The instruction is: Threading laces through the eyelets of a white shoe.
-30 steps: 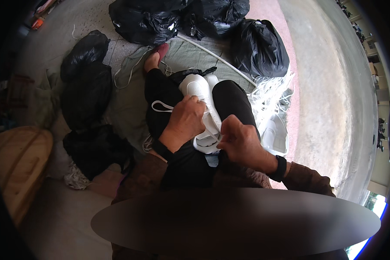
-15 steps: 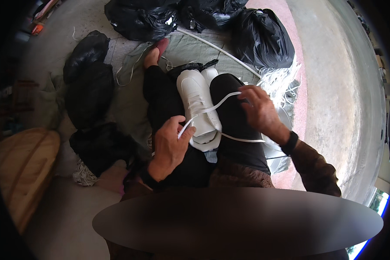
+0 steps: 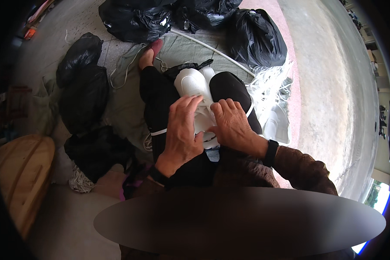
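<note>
A white lace-up shoe (image 3: 190,83) rests between my thighs, its toe pointing away from me. My left hand (image 3: 181,132) grips the left side of its opening, fingers curved and thumb near the heel end. Opposite it, my right hand (image 3: 237,130) grips the right side, fingertips close to the lacing. Both hands hide much of the laces and tongue. One white lace end (image 3: 159,132) lies across my left thigh, while another white lace (image 3: 250,106) runs over my right thigh. A second white toe (image 3: 208,73) shows just behind the shoe.
Black plastic bags (image 3: 258,39) stand at the back, with more black bags (image 3: 83,95) at left. A heap of white laces (image 3: 268,86) and a white shoe-like item (image 3: 275,125) lie right. A white rod (image 3: 212,50) crosses the green sheet. Far left is a wooden board (image 3: 24,169).
My hands have come in from holding a stretched lace to gripping both sides of the shoe's opening. The lace ends now lie across my thighs.
</note>
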Demonstrator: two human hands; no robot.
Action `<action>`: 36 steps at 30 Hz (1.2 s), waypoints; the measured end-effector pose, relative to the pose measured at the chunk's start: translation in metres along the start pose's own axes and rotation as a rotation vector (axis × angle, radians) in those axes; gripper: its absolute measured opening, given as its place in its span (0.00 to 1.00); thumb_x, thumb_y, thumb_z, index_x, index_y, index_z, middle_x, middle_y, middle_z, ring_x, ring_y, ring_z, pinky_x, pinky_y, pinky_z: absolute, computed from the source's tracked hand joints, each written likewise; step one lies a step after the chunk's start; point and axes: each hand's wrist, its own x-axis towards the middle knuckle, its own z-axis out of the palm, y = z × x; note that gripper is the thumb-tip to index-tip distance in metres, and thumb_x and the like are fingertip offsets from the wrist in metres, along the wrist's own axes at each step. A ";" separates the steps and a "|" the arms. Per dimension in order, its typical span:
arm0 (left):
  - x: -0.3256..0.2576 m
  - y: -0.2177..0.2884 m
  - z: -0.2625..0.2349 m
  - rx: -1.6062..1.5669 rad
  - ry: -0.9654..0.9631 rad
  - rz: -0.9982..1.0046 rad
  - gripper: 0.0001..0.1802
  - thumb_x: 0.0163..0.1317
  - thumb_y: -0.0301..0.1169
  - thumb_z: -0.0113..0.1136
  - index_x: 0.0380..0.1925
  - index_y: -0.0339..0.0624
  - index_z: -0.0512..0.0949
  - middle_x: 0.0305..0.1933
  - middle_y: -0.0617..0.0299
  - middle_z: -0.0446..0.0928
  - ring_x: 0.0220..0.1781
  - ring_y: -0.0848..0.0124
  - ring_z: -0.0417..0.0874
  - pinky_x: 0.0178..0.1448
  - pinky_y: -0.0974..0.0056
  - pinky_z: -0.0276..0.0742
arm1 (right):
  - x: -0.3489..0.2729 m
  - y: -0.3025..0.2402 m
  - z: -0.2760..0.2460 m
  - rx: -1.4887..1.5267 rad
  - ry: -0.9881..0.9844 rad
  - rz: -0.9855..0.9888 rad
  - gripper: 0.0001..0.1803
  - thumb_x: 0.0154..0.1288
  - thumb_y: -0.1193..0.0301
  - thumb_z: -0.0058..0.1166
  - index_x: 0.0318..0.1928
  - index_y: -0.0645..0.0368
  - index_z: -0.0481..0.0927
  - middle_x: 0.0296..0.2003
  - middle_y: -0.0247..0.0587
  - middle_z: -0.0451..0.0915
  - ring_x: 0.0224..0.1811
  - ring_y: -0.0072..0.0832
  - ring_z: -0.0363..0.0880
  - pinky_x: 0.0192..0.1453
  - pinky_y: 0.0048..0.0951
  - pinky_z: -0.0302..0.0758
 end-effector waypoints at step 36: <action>-0.071 -0.067 -0.133 -0.619 0.587 -0.870 0.26 0.70 0.23 0.55 0.64 0.23 0.63 0.46 0.45 0.81 0.34 0.73 0.76 0.42 0.68 0.73 | -0.028 -0.027 0.030 2.119 -0.010 1.449 0.13 0.78 0.62 0.48 0.50 0.59 0.69 0.29 0.31 0.74 0.25 0.21 0.70 0.35 0.27 0.76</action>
